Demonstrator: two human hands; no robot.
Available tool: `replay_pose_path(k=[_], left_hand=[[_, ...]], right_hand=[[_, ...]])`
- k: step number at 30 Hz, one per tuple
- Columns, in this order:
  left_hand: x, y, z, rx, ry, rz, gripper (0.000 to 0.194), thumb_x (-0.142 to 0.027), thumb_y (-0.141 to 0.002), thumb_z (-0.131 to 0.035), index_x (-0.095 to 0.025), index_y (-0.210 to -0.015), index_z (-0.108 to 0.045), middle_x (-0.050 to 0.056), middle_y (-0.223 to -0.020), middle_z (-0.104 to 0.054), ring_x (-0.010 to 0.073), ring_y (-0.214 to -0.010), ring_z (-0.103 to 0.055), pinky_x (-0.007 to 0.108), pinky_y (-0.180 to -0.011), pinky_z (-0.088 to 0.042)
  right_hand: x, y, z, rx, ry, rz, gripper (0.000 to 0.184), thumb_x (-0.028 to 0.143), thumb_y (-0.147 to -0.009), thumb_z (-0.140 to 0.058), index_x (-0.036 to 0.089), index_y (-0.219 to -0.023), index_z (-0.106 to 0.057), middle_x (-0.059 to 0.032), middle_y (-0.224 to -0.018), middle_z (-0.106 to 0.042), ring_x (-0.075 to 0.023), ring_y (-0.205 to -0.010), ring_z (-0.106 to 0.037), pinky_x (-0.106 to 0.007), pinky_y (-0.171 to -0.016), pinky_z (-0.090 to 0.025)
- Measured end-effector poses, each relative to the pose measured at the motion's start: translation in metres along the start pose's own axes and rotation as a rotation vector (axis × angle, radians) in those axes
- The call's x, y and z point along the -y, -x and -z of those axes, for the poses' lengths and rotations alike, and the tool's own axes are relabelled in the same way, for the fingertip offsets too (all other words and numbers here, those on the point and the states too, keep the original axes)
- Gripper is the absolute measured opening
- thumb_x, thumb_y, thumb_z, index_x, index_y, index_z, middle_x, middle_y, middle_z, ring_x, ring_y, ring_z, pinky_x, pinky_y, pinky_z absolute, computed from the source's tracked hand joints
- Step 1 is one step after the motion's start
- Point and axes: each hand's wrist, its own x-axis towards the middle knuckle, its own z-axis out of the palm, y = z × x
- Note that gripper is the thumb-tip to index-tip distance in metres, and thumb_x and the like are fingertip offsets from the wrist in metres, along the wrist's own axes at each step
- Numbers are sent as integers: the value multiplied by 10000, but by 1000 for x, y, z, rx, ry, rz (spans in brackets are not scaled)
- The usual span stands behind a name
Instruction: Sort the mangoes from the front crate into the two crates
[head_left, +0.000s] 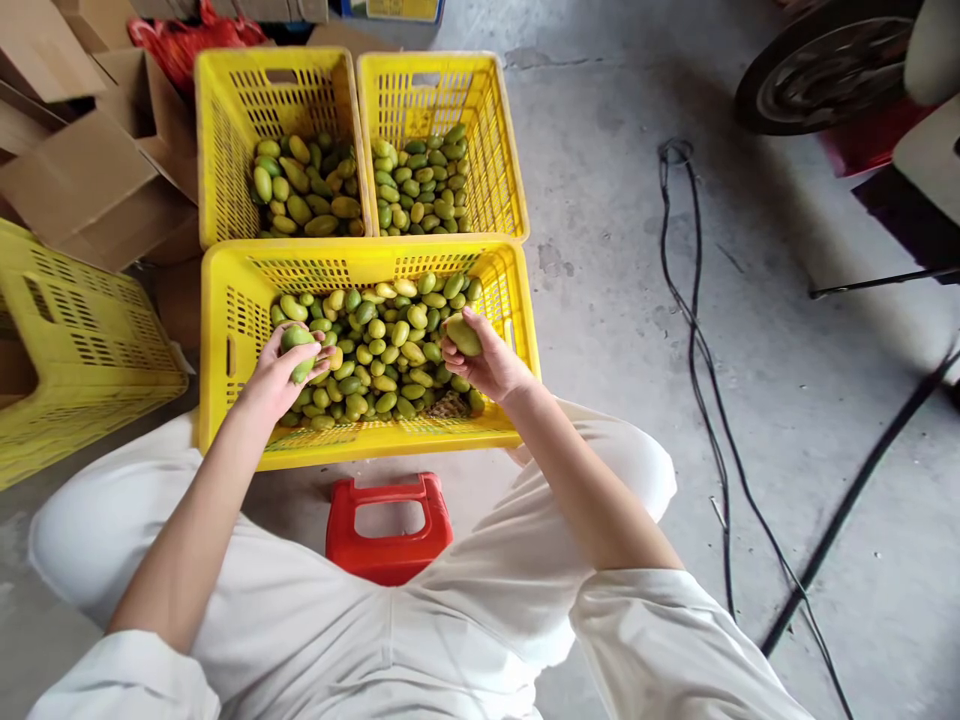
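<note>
Over the left side of the near yellow crate (360, 455), my left hand (279, 372) is closed around two green mangoes (297, 338), one above the other. On the right side of the same crate, my right hand (491, 360) grips one yellowish-green mango (463, 336) between thumb and fingers. Below both hands lies a heap of small oval mangoes (390, 355), green to yellow, that covers most of the crate floor. A brown patch (448, 405) shows near the heap's front right.
Two more yellow crates with mangoes, a left one (204, 150) and a right one (510, 150), stand behind. An empty yellow crate (97, 370) tilts at left by cardboard boxes (97, 185). A red stool (390, 555) is beneath me. Black cables (697, 340) and a wheel (825, 65) lie right.
</note>
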Motion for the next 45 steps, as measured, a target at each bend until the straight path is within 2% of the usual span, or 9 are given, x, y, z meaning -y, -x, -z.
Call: replay_pose_path(k=[4,10,14,19,26,32,35,38,45], left_hand=[[-1,0,-1,60,5,-12,415,-189,-663,-935,-217,-945,-631,13,-876,-708,90,-615,-597,185,-491,-379],[-2,-2,-2,86,55,1,300,-319,-808,-776,-201,-1077,-715,93,-961,-755,256,-880,-753,318,-642,-580],[1,-3,-1,91,41,-8,356,-299,-807,-844,-209,-1125,-713,101,-1038,-803,256,-929,-781,315,-694,-611],[5,-4,3,78,11,-72,428,-351,-715,-1009,-207,-981,-706,98,-970,-813,209,-825,-768,255,-627,-577],[5,-8,3,-12,60,-161,319,-318,-720,-983,-216,-912,-750,55,-1006,-798,164,-842,-727,227,-673,-580],[8,-12,7,-46,168,-173,383,-354,-664,-1035,-216,-812,-710,24,-889,-741,139,-818,-665,183,-618,-531],[6,-11,7,-39,212,-114,319,-410,-772,-963,-241,-931,-743,30,-954,-747,142,-831,-660,192,-627,-550],[1,-10,6,-32,209,-42,310,-450,-835,-895,-238,-1015,-758,29,-917,-713,137,-791,-657,211,-668,-598],[-6,-8,5,14,120,-28,283,-423,-893,-791,-225,-1093,-760,73,-976,-748,181,-791,-714,231,-543,-531]], right_hand=[[3,3,-3,-34,5,73,475,457,-613,-1010,239,-859,-667,-8,-893,-750,-115,-679,-586,-197,-500,-466],[7,5,-7,-56,-38,100,410,257,-650,-838,257,-1054,-770,8,-1011,-804,-126,-767,-675,-216,-627,-572],[6,3,-8,-52,-83,110,491,185,-641,-749,277,-1123,-753,8,-1077,-824,-164,-899,-742,-242,-699,-611],[3,4,-9,-83,-110,180,386,298,-703,-922,278,-987,-661,-6,-1053,-829,-142,-801,-700,-236,-658,-590],[5,4,-6,-85,-5,205,532,411,-621,-1028,275,-1022,-706,14,-930,-779,-113,-675,-544,-221,-560,-509],[4,1,-2,-94,27,147,524,728,-816,-855,254,-884,-643,-3,-747,-644,-138,-639,-543,-249,-527,-500],[5,1,-1,-99,-9,135,491,687,-852,-830,244,-876,-621,-30,-793,-669,-167,-721,-620,-262,-564,-525],[6,1,-2,-99,-26,157,451,537,-748,-915,241,-957,-645,-39,-915,-731,-166,-744,-639,-260,-557,-511],[7,4,-2,-108,34,197,461,448,-684,-940,280,-991,-640,35,-882,-671,-77,-544,-396,-218,-437,-291]])
